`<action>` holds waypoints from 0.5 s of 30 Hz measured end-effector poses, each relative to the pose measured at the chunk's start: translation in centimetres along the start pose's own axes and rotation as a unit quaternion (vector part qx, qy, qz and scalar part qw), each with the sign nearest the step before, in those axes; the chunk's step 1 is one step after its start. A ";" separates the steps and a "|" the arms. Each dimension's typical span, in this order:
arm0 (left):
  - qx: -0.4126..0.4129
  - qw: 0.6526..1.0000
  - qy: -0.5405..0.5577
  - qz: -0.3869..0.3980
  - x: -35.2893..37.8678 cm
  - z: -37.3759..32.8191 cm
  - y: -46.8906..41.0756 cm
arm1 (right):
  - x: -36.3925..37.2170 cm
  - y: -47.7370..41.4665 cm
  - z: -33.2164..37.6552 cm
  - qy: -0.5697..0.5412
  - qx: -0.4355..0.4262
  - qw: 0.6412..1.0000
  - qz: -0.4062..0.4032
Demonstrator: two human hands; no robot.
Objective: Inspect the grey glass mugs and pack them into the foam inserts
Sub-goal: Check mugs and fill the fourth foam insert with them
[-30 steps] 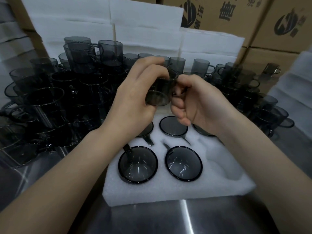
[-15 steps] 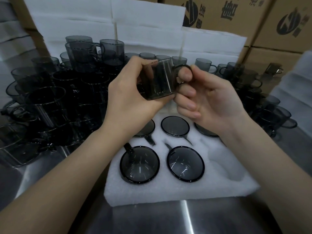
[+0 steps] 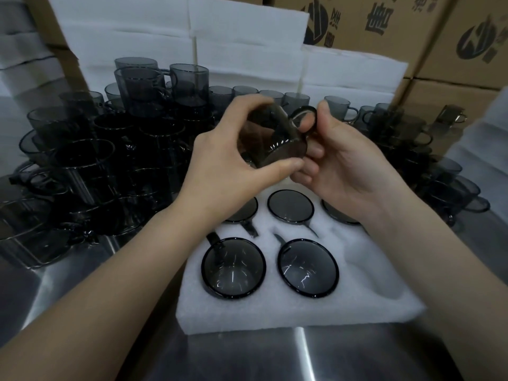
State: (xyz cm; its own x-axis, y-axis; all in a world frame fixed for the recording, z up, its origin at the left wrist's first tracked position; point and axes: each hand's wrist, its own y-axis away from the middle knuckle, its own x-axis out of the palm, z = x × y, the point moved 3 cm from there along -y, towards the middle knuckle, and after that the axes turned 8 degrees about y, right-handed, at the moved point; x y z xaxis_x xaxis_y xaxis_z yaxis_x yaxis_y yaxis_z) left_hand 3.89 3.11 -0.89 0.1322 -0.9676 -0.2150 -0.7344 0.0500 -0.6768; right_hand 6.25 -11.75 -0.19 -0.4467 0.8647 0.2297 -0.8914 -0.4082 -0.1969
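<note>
A grey glass mug (image 3: 277,141) is held tilted in the air above the white foam insert (image 3: 299,306), its base turned toward me. My left hand (image 3: 233,163) grips its body between thumb and fingers. My right hand (image 3: 343,163) holds the mug's ring handle (image 3: 303,118), with a finger through it. Several mugs sit in the insert's pockets, among them one at front left (image 3: 233,268) and one at front middle (image 3: 308,268). The front right pocket (image 3: 368,265) holds nothing.
A dense crowd of loose grey mugs (image 3: 110,160) stands stacked on the steel table (image 3: 247,356) to the left and behind, more mugs at right (image 3: 439,174). White foam sheets (image 3: 220,48) and cardboard boxes (image 3: 439,42) rise at the back.
Both hands have turned the mug over from upright to tilted, so its base now faces me. The handle has swung up to the right.
</note>
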 end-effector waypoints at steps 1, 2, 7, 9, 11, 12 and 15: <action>0.016 0.999 -0.020 0.019 0.1 -0.1 0.0 | 0.0 0.0 0.0 0.005 0.007 1.000 -0.011; 0.033 0.998 -0.043 0.046 0.3 -0.2 -0.1 | 0.0 0.0 0.0 0.011 0.016 1.000 -0.024; 0.099 0.972 -0.116 0.181 1.2 -0.4 -0.3 | -0.7 0.1 -0.5 0.066 0.068 0.988 -0.119; 0.091 0.969 -0.101 0.206 1.3 -0.2 -0.4 | -0.9 0.1 -0.5 0.061 0.072 0.987 -0.129; 0.072 0.972 -0.091 0.203 1.2 0.2 -0.4 | -0.9 0.2 -0.3 0.047 0.069 0.989 -0.124; 0.056 0.976 -0.086 0.190 1.1 0.3 -0.5 | -0.9 0.2 -0.2 0.044 0.063 0.990 -0.115; 0.000 0.991 -0.046 0.128 0.8 0.6 -0.5 | -0.5 0.3 0.0 0.061 0.018 0.995 -0.077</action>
State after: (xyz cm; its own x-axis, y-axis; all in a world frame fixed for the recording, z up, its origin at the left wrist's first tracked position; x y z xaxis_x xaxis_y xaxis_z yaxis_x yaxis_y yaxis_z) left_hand 4.72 2.47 -1.14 0.0019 -0.8971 -0.4419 -0.7518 0.2901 -0.5921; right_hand 6.24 -12.28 -0.41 -0.2949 0.9457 0.1367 -0.9515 -0.2775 -0.1328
